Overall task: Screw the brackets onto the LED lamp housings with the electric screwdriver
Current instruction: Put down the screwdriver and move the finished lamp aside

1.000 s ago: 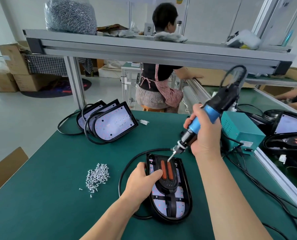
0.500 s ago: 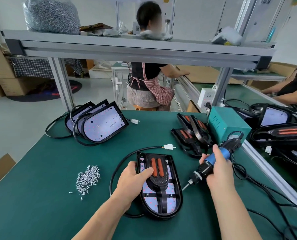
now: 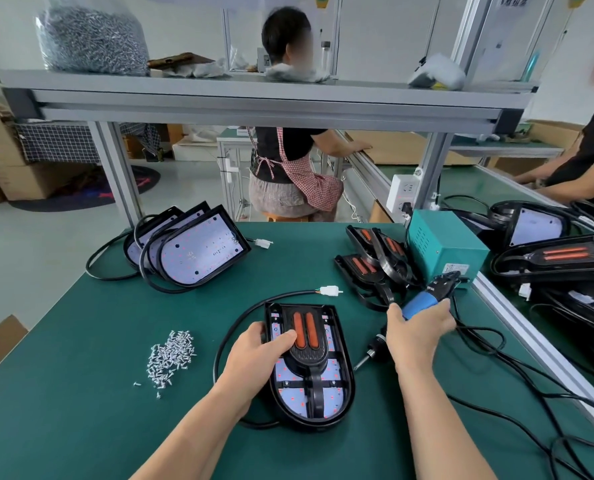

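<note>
The LED lamp housing (image 3: 348, 386) lies flat on the table (image 3: 80, 420) at lower centre of the frame, LED board up. The bracket (image 3: 306, 358) is seated along its middle. My left hand (image 3: 257, 355) holds the housing's left edge, thumb laid across the bracket. My right hand (image 3: 416, 337) is wrapped around the electric screwdriver (image 3: 422, 302). The tool sits low, just right of the housing, with its bit aimed at the right rim but apart from it.

Hazards, as I judge them:

1. Bracket shift. Only the thumb pins the bracket, so easing it may move the holes out of line.
2. Bit slip. A slanted approach can skid the bit onto the exposed LED board and mark it.
3. Screw supply. I cannot tell whether a screw sits on the bit. The loose screws (image 3: 170, 355) lie left of the housing, beyond the occupied left hand.
4. Cord snag. The driver cords (image 3: 489, 344) loop at right of the frame and may drag the tool off axis.
</note>
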